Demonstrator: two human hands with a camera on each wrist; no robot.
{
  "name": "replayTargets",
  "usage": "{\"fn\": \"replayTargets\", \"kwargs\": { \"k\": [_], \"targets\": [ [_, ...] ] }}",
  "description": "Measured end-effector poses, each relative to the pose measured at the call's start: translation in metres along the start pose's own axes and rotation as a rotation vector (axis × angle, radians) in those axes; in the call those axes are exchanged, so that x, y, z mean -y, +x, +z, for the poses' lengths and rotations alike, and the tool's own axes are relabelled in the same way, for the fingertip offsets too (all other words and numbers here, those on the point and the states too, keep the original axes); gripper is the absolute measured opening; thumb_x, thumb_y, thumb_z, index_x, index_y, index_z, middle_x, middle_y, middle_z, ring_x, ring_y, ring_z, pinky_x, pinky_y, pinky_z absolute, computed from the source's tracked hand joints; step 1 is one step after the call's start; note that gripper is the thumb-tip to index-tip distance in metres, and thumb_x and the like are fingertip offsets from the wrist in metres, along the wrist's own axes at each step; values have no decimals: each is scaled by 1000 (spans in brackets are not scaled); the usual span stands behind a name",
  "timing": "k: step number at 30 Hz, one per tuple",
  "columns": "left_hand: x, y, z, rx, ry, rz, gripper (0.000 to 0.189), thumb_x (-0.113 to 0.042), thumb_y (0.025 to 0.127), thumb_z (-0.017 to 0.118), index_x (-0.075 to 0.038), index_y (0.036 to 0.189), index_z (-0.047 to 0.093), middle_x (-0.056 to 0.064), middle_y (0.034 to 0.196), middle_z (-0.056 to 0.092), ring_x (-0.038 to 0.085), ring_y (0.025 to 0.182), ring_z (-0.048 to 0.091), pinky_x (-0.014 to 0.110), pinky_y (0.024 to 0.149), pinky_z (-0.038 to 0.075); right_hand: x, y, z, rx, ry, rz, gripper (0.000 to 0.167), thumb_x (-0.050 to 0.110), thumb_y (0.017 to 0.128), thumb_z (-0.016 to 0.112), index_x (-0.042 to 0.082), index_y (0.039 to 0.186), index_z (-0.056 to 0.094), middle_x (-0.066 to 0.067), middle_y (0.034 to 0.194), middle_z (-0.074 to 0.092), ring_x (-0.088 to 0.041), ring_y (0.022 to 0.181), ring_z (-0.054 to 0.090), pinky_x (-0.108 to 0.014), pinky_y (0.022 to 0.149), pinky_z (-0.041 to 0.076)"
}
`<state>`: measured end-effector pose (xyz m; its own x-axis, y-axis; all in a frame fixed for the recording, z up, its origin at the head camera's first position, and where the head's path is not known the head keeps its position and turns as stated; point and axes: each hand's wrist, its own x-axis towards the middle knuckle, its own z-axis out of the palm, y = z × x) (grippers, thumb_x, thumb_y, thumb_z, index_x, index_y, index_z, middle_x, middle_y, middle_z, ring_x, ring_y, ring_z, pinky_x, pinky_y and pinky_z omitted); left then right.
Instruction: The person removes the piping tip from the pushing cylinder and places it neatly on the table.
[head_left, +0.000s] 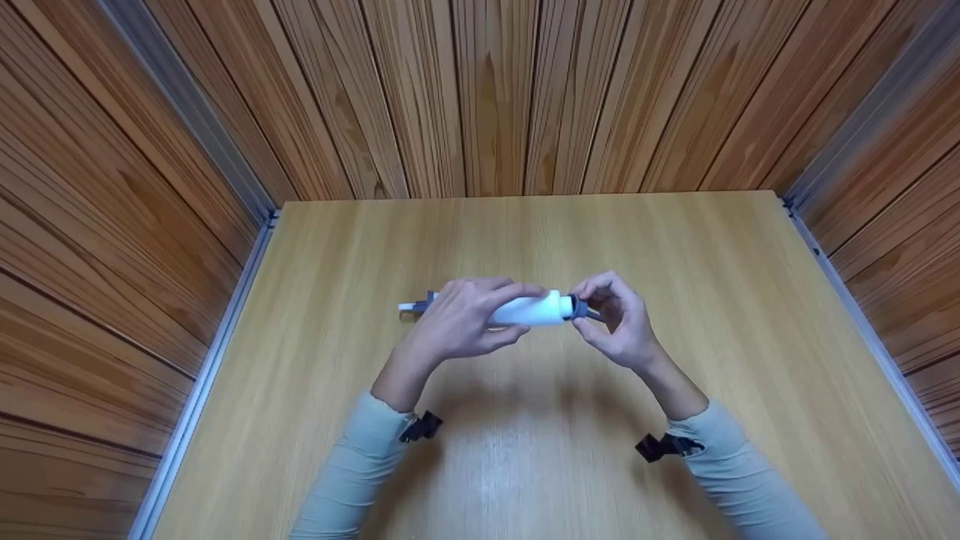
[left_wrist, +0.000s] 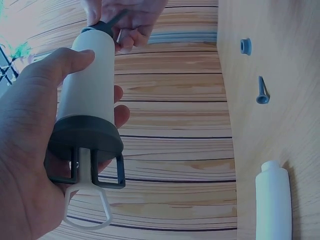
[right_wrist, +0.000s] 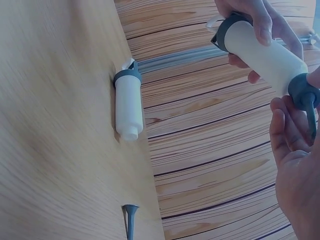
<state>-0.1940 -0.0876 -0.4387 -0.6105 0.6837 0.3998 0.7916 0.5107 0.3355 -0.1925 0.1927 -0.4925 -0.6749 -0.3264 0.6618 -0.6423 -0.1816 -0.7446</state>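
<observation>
A white icing syringe [head_left: 536, 309] with dark grey end fittings is held roughly level above the table. My left hand [head_left: 472, 315] grips its barrel, thumb along one side and fingers round the other. In the left wrist view, the plunger's pale ring handle [left_wrist: 107, 210] sticks out beyond the dark cap [left_wrist: 86, 134] with its finger loops. At the opposite end my right hand [head_left: 615, 322] pinches the dark nozzle collar [right_wrist: 300, 90] between thumb and fingers. A narrow dark nozzle [right_wrist: 311, 117] points out from that collar.
A second white syringe barrel [right_wrist: 128, 102] with a dark cap lies on the wooden table [head_left: 510, 465]. Near it are a loose grey nozzle [left_wrist: 261, 94] and a small grey ring [left_wrist: 245, 46]. Wood-panelled walls [head_left: 487, 97] and metal rails [head_left: 202, 390] border the table.
</observation>
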Motion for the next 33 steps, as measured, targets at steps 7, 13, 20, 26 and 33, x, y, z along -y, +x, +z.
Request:
{"fn": "replayTargets", "kwargs": {
  "k": [7,13,20,26,33],
  "targets": [
    [3,-1,2,-8,-6,-4,46,-33,103,83,-23,146,73,12,128,84,28,97,83,44,85,69,-4,-2,-5,1,16,-27,36,-32,78,63,-24,109,46,6,124,75,-7,113,76,-23,102,64],
    [7,-4,4,-18,-26,-35,46,-32,101,84,-23,144,74,11,129,83,31,103,83,47,88,69,-6,-5,-9,-16,-8,-18,36,-33,78,64,-24,110,49,6,123,76,-6,112,76,-22,101,64],
    [16,-12,9,-11,-46,-89,45,-30,98,85,-23,142,75,11,127,83,32,103,82,48,88,69,-7,-7,-13,-32,21,-48,33,-30,80,64,-25,109,49,4,123,77,-8,111,77,-22,101,64],
    [25,-20,14,-19,-52,-120,44,-29,97,85,-23,140,76,10,125,83,32,101,82,50,86,69,-6,-8,-15,-57,34,-42,33,-29,80,66,-26,108,48,3,122,79,-7,110,78,-22,99,65],
    [34,-34,21,-39,-89,-143,42,-27,97,85,-18,137,77,11,122,83,31,99,81,49,86,69,-7,-10,-17,-51,43,-70,32,-29,80,66,-26,107,48,1,121,79,-8,110,79,-23,100,65]
  ]
}}
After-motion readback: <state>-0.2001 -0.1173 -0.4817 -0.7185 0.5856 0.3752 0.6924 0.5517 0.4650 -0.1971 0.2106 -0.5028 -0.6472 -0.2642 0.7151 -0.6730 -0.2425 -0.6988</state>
